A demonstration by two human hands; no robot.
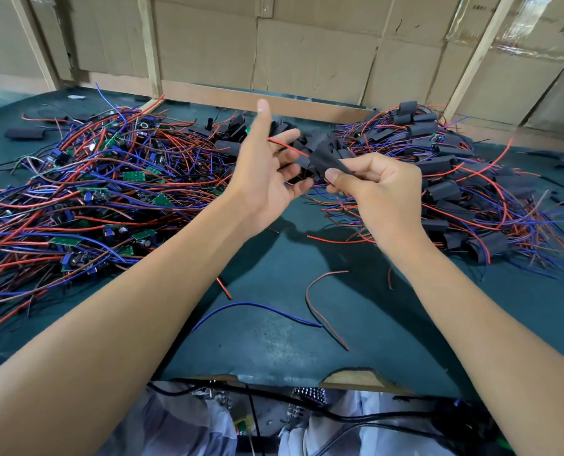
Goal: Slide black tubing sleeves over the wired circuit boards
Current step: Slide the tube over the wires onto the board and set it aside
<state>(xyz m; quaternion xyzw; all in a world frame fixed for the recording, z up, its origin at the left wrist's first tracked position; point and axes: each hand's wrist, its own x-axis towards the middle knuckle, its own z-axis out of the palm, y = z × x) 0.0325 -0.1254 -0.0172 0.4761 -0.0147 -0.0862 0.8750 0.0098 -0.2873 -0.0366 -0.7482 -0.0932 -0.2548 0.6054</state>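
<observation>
Thumb and forefinger of the right hand (377, 184) pinch a flat, matte black tubing sleeve (326, 161), held above the green table (274, 324) at mid-scene. The left hand (267, 172) is beside it, fingers spread and relaxed, a red wire (287, 147) crossing its fingertips. Loose sleeves (231, 133) are heaped just beyond. Left lies a pile of bare wired circuit boards (103, 192), green with red and blue leads; right, a pile of sleeved boards (455, 179).

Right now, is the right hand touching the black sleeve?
Touching. The head view shows the right hand pinching the black sleeve between thumb and fingers, with no gap.
</observation>
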